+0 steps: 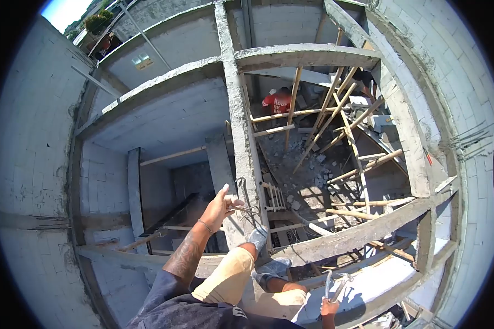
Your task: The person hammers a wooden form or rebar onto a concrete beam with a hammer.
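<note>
My left hand (223, 206) is raised over the long concrete beam (237, 109), close to bent steel bars (243, 189) that stick up from it. Its fingers are partly curled, and whether they hold a thin bar is too small to tell. At the lower right, my right hand (329, 307) is closed around bent metal rods (337, 285). My feet in grey socks (257, 238) rest on the concrete where beams meet.
Far below, a person in a red shirt (279, 103) stands among rubble. Bamboo poles (321, 123) cross the right opening. A deep opening with a wooden pole (173, 156) lies left of the beam. Block walls (33, 137) rise at both sides.
</note>
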The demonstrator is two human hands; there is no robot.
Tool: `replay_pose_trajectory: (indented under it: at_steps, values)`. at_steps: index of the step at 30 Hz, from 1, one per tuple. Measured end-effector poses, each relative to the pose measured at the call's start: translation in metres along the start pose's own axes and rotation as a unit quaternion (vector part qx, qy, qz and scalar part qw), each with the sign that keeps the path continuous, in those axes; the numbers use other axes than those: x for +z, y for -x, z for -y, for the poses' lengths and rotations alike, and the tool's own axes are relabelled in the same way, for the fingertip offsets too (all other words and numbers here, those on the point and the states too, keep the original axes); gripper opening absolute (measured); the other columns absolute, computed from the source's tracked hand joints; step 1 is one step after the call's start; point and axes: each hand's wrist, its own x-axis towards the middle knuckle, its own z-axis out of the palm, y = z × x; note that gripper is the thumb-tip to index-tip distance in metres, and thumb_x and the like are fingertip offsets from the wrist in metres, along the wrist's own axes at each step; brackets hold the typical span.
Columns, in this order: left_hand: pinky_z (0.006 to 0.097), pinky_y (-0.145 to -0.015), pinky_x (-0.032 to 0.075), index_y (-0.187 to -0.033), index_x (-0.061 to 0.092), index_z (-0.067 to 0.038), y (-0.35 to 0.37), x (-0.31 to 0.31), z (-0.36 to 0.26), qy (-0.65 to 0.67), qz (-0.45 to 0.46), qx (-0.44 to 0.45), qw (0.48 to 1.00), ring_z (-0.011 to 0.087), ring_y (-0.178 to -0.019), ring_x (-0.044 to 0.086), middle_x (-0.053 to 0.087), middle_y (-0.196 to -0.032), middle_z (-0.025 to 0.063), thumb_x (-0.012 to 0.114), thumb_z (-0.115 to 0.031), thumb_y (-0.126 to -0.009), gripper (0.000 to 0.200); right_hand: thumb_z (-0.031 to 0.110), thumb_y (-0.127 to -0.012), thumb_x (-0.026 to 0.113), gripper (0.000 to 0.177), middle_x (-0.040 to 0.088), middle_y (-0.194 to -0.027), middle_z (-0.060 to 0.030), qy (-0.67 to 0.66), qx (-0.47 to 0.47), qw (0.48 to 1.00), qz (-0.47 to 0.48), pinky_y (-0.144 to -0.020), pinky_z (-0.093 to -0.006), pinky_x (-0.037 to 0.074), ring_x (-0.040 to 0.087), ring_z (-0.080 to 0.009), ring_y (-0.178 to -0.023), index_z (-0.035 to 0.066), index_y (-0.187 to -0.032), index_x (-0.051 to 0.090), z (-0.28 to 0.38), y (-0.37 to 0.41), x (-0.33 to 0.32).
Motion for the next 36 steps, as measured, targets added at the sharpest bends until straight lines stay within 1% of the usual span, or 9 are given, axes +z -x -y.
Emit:
replay_pose_trajectory:
  at_steps: [1,4,7,10,16,20,26,32,36]
  values:
    - [0.0411,-0.097,0.030,-0.088,0.058,0.006,-0.002,0.000,-0.007,-0.027,-0.025,-0.067,0.997,0.0275,-0.112,0.044,0.053,-0.105,0.0218,0.032,-0.052,-0.086,0.063,0.016,-0.064,0.070,0.029,0.053,-0.054,-0.0086,0.050,-0.132,0.990,-0.016,-0.042,-0.0307,0.042,0.052,-0.0175,-0.043,0.000,-0.071,0.047,-0.020,0.022,-0.015]
    - [0.0374,-0.081,0.048,-0.090,0.056,0.011,-0.034,0.006,-0.014,-0.239,-0.060,-0.123,0.961,0.0298,-0.102,0.053,0.056,-0.098,0.0254,0.036,-0.045,-0.085,0.059,0.013,-0.067,0.066,0.017,0.055,-0.055,-0.0052,0.158,-0.106,0.982,-0.017,-0.043,-0.0283,0.041,0.054,-0.0152,-0.046,0.000,-0.065,0.054,-0.079,0.049,-0.049]
    - [0.0294,-0.051,0.053,-0.088,0.057,0.011,-0.037,0.026,-0.026,-0.490,0.058,-0.192,0.848,0.0269,-0.057,0.064,0.062,-0.078,0.0223,0.044,-0.028,-0.082,0.041,0.022,-0.064,0.069,0.029,0.060,-0.062,-0.0129,0.370,0.057,0.925,-0.059,-0.053,-0.0329,0.046,0.060,-0.0228,-0.061,-0.004,-0.073,0.059,-0.092,0.097,-0.056]
    - [0.0337,-0.064,0.051,-0.093,0.064,-0.006,-0.042,0.037,-0.004,-0.819,0.053,-0.006,0.571,0.0224,-0.085,0.063,0.064,-0.094,0.0086,0.049,-0.017,-0.079,0.024,0.023,-0.063,0.069,0.031,0.059,-0.061,-0.0130,0.357,0.089,0.926,-0.082,-0.053,-0.0336,0.046,0.060,-0.0236,-0.060,-0.004,-0.073,0.059,-0.100,0.116,-0.047]
    - [0.0350,-0.078,0.046,-0.101,0.063,-0.012,-0.052,0.046,0.010,-0.829,0.015,-0.080,0.553,0.0209,-0.102,0.056,0.060,-0.107,0.0064,0.051,-0.017,-0.078,0.026,0.025,-0.062,0.070,0.033,0.058,-0.060,-0.0132,0.317,0.118,0.934,-0.113,-0.053,-0.0349,0.046,0.059,-0.0251,-0.057,-0.004,-0.071,0.057,-0.119,0.147,-0.037]
    - [0.0378,-0.076,0.047,-0.100,0.063,-0.013,-0.051,0.037,-0.005,-0.757,-0.030,-0.113,0.643,0.0216,-0.100,0.057,0.061,-0.104,0.0042,0.054,-0.016,-0.075,0.026,0.026,-0.061,0.071,0.035,0.058,-0.059,-0.0133,0.297,0.119,0.939,-0.129,-0.053,-0.0358,0.045,0.058,-0.0261,-0.055,-0.003,-0.070,0.056,-0.136,0.153,-0.029]
    - [0.0368,-0.075,0.049,-0.099,0.064,-0.014,-0.082,0.024,0.011,-0.793,0.000,-0.129,0.595,0.0228,-0.099,0.057,0.061,-0.104,0.0037,0.054,-0.016,-0.075,0.026,0.030,-0.059,0.073,0.038,0.058,-0.059,-0.0144,0.280,0.127,0.937,-0.165,-0.055,-0.0376,0.045,0.058,-0.0288,-0.054,-0.003,-0.069,0.055,-0.148,0.171,-0.021]
    - [0.0324,-0.069,0.049,-0.090,0.066,-0.010,-0.041,0.036,0.004,-0.786,-0.048,-0.045,0.615,0.0230,-0.091,0.061,0.064,-0.094,0.0085,0.052,-0.017,-0.077,0.020,0.034,-0.058,0.072,0.043,0.061,-0.065,-0.0177,0.272,0.169,0.939,-0.129,-0.059,-0.0397,0.046,0.061,-0.0318,-0.064,-0.005,-0.069,0.058,-0.122,0.180,-0.026]
    - [0.0306,-0.061,0.048,-0.082,0.068,-0.013,-0.072,0.009,0.045,-0.825,-0.071,0.035,0.559,0.0202,-0.078,0.064,0.066,-0.078,0.0054,0.050,-0.020,-0.080,0.020,0.031,-0.061,0.071,0.042,0.061,-0.068,-0.0190,0.207,0.203,0.953,-0.091,-0.062,-0.0395,0.047,0.063,-0.0312,-0.070,-0.007,-0.075,0.060,-0.028,0.222,-0.025]
